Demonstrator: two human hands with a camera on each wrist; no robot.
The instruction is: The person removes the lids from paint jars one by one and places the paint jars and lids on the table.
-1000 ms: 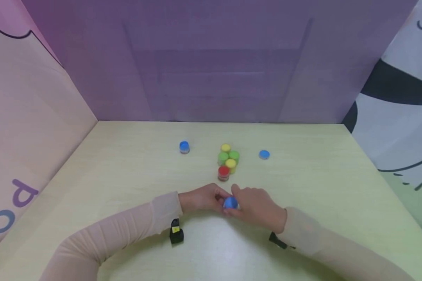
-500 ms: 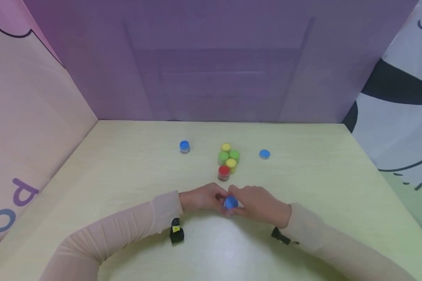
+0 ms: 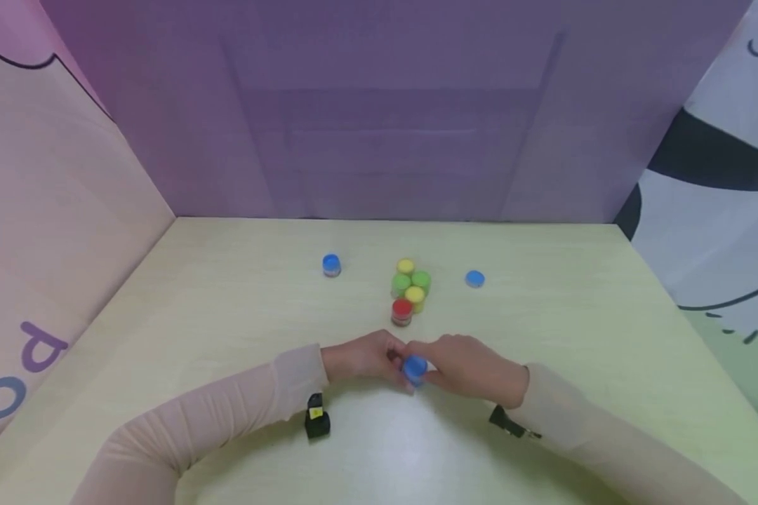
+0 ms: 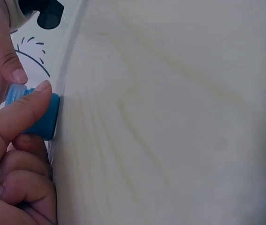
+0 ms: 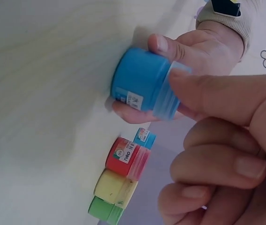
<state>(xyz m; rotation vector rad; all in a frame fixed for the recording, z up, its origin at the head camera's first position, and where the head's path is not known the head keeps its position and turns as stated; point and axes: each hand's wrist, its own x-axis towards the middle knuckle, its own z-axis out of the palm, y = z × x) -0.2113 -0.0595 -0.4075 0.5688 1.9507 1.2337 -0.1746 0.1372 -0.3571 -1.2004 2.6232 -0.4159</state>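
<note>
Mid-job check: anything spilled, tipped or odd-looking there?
No spill shows, and the held blue jar looks undamaged. One oddity: the flat blue disc right of the jar cluster looks lower than the standing blue jar on the left; perhaps a loose lid, though too small to be sure.

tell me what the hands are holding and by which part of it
A blue jar: the left hand grips its body, while the right hand pinches its lid.
</note>
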